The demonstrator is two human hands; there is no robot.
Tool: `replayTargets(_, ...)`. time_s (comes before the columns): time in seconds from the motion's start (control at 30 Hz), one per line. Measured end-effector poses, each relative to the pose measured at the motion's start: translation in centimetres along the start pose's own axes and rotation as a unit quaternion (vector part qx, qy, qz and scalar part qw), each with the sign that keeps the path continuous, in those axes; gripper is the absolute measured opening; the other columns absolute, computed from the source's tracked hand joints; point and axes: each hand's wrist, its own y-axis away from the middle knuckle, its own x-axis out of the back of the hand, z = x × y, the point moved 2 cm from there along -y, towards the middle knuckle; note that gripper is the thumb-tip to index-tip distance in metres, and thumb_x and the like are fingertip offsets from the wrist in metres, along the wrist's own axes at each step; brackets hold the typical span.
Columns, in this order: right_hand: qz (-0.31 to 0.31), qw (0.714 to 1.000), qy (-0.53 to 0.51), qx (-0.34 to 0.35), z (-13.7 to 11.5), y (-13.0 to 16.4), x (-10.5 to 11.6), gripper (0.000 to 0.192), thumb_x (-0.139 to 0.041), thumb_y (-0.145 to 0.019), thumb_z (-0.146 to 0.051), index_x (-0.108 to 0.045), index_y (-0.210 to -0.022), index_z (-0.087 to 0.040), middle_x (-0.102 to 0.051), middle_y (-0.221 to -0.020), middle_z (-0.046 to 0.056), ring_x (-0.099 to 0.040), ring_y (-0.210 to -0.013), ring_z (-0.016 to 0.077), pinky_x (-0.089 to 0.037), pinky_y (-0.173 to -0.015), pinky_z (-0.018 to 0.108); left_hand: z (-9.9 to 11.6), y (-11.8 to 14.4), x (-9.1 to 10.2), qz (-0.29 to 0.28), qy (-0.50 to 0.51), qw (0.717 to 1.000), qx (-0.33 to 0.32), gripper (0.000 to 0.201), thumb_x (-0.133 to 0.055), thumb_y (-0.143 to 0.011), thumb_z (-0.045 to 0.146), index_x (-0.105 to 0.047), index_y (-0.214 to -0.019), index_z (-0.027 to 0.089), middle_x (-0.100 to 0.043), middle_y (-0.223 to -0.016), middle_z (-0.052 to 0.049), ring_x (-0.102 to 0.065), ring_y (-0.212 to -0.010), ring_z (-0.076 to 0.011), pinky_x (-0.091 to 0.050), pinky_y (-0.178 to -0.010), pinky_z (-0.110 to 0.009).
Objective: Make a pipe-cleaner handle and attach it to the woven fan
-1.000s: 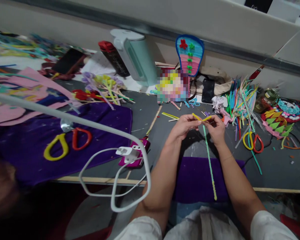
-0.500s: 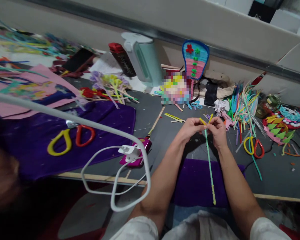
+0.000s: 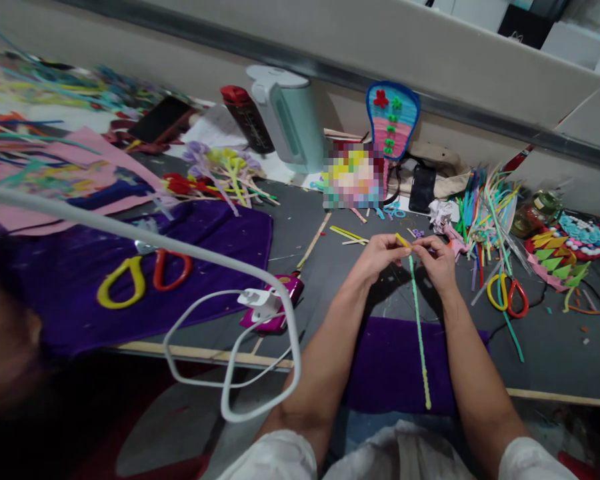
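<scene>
Both of my hands meet above the dark tabletop, fingertips pinched close together. In my left hand point(image 3: 380, 257) is the upper end of a pipe cleaner point(image 3: 418, 313); it is green along most of its length and turns yellow at its lower tip. A short yellow piece point(image 3: 403, 239) sticks up from the left fingertips. My right hand point(image 3: 436, 261) is closed at the same joint, its fingers hiding what they pinch. The stem hangs down over a purple cloth point(image 3: 395, 373) between my forearms.
Red-and-yellow scissors point(image 3: 507, 295) lie right of my hands, near a bundle of pipe cleaners point(image 3: 490, 207). A white cable point(image 3: 295, 333) loops at left by a magenta box point(image 3: 285, 293). Behind stand a pale green kettle point(image 3: 290, 123) and a pipe-cleaner fan point(image 3: 393, 120). Part of another person shows at far left.
Two yellow ends stood up in a V before; now only the left one shows, and my right fingers have closed over the other's place. The green stem stays hanging.
</scene>
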Motion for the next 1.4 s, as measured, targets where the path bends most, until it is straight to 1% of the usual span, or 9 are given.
replayTargets(0.1,0.003,1.000,0.003,-0.005,0.5,-0.1,0.0,0.020,-0.066,-0.078,-0.039,-0.068,-0.074,-0.020,-0.064,-0.078,0.002,-0.057,-0.075,0.0157,-0.042,-0.064,0.027,0.0,0.0,-0.1,0.009,-0.015,1.000,-0.008,0.025,-0.078,-0.057,0.031,-0.069,-0.071,0.012,-0.060,-0.063,0.000,-0.051,-0.058,-0.0099,-0.042,-0.051,-0.021)
replayTargets(0.27,-0.015,0.993,-0.065,-0.093,1.4,-0.1,-0.1,0.025,-0.068,-0.075,-0.043,-0.067,-0.075,-0.018,-0.058,-0.065,-0.002,-0.047,-0.059,0.0114,-0.036,-0.055,0.024,0.0,0.0,-0.1,0.022,-0.049,0.998,-0.025,0.021,-0.075,-0.060,0.029,-0.068,-0.071,0.013,-0.061,-0.063,-0.001,-0.051,-0.057,-0.0101,-0.042,-0.052,-0.022)
replayTargets(0.4,-0.020,0.989,-0.080,-0.120,1.4,-0.1,-0.2,0.028,-0.070,-0.072,-0.045,-0.065,-0.070,-0.018,-0.054,-0.059,-0.003,-0.042,-0.054,0.0101,-0.034,-0.052,0.024,0.0,0.0,-0.2,0.044,-0.090,0.994,-0.040,0.014,-0.070,-0.062,0.025,-0.068,-0.070,0.014,-0.060,-0.062,0.000,-0.050,-0.057,-0.0104,-0.041,-0.053,-0.022)
replayTargets(0.73,-0.010,0.980,-0.126,-0.157,2.0,0.0,-0.7,0.028,-0.071,-0.069,-0.047,-0.065,-0.067,-0.019,-0.054,-0.057,-0.003,-0.047,-0.053,0.0095,-0.041,-0.053,0.023,-0.5,-0.3,-0.1,0.073,-0.201,0.971,-0.104,0.005,-0.069,-0.067,0.022,-0.069,-0.068,0.017,-0.060,-0.066,-0.001,-0.052,-0.063,-0.0125,-0.040,-0.061,-0.024)
replayTargets(0.9,-0.009,0.963,-0.173,-0.208,2.2,0.0,-0.8,0.030,-0.074,-0.064,-0.047,-0.065,-0.070,-0.018,-0.058,-0.059,-0.003,-0.051,-0.052,0.0090,-0.046,-0.050,0.023,-0.6,-0.4,-0.2,0.077,-0.257,0.951,-0.153,0.004,-0.066,-0.071,0.019,-0.068,-0.068,0.017,-0.060,-0.069,-0.001,-0.053,-0.066,-0.0129,-0.038,-0.064,-0.025)
replayTargets(1.07,-0.019,0.936,-0.227,-0.269,2.3,0.1,-0.8,0.029,-0.076,-0.061,-0.042,-0.066,-0.068,-0.016,-0.055,-0.055,-0.003,-0.049,-0.047,0.0074,-0.044,-0.042,0.019,-0.9,-0.4,-0.5,0.074,-0.295,0.936,-0.180,0.008,-0.062,-0.075,0.019,-0.069,-0.071,0.018,-0.058,-0.071,-0.001,-0.052,-0.066,-0.0125,-0.037,-0.064,-0.025)
replayTargets(1.2,-0.010,0.935,-0.244,-0.258,2.0,0.2,-0.9,0.030,-0.078,-0.061,-0.043,-0.066,-0.071,-0.017,-0.059,-0.058,-0.002,-0.052,-0.050,0.0082,-0.046,-0.042,0.019,-1.0,-0.6,-0.4,0.080,-0.248,0.953,-0.155,0.008,-0.063,-0.073,0.022,-0.068,-0.070,0.016,-0.057,-0.069,0.000,-0.052,-0.065,-0.0122,-0.039,-0.062,-0.024)
replayTargets(1.3,-0.016,0.947,-0.235,-0.219,1.4,0.2,-1.0,0.031,-0.078,-0.063,-0.043,-0.067,-0.077,-0.017,-0.063,-0.065,0.000,-0.057,-0.056,0.0107,-0.049,-0.045,0.021,-1.2,-0.8,0.0,0.080,-0.139,0.983,-0.094,0.014,-0.068,-0.068,0.028,-0.067,-0.072,0.014,-0.060,-0.070,-0.001,-0.053,-0.062,-0.0123,-0.041,-0.056,-0.024)
replayTargets(1.4,-0.033,0.957,-0.220,-0.185,1.1,0.3,-1.2,0.030,-0.076,-0.066,-0.040,-0.067,-0.083,-0.018,-0.064,-0.070,0.000,-0.059,-0.060,0.0120,-0.051,-0.049,0.022,-1.3,-0.9,0.3,0.078,-0.043,0.995,-0.043,0.024,-0.074,-0.061,0.032,-0.069,-0.074,0.012,-0.063,-0.070,-0.002,-0.053,-0.059,-0.0118,-0.043,-0.052,-0.024)
